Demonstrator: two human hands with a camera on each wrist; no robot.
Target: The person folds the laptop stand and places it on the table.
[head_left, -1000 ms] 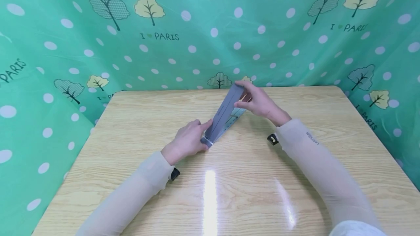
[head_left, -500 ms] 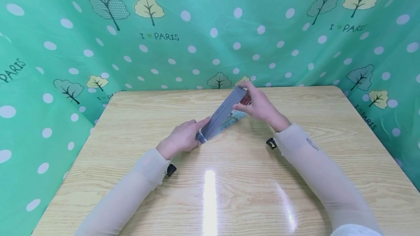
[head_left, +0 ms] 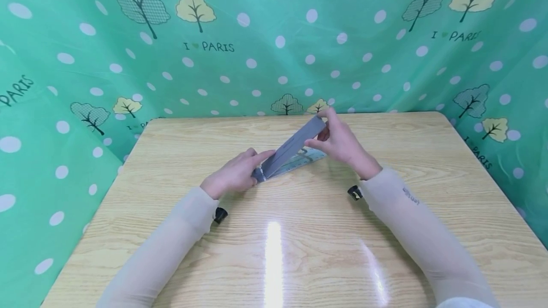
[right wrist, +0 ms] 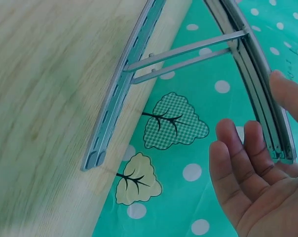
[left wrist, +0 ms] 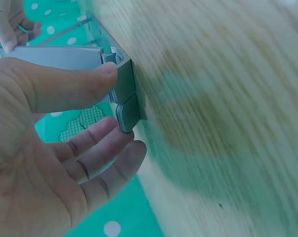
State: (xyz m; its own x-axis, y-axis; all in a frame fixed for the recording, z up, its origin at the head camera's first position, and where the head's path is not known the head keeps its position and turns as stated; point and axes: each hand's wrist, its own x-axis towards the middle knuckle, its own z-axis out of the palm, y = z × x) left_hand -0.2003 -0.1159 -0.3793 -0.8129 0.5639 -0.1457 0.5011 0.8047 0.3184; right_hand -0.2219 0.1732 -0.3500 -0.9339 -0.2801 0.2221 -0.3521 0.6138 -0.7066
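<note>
The left hand point(head_left: 233, 177) rests on the wooden worktop point(head_left: 299, 232) and pinches the hinged end of a grey folding stand point(head_left: 288, 149), thumb on top and fingers curled under it. The stand is near the far middle of the worktop; its lower bar lies flat on the wood and its upper bar rises obliquely from the hinge. To the right of the hinge, the right hand point(head_left: 340, 141) pinches the raised tip of the upper bar with its fingertips

Pale wooden table point(head_left: 299, 241), glossy, before a green dotted backdrop point(head_left: 265, 37) printed with trees.
</note>
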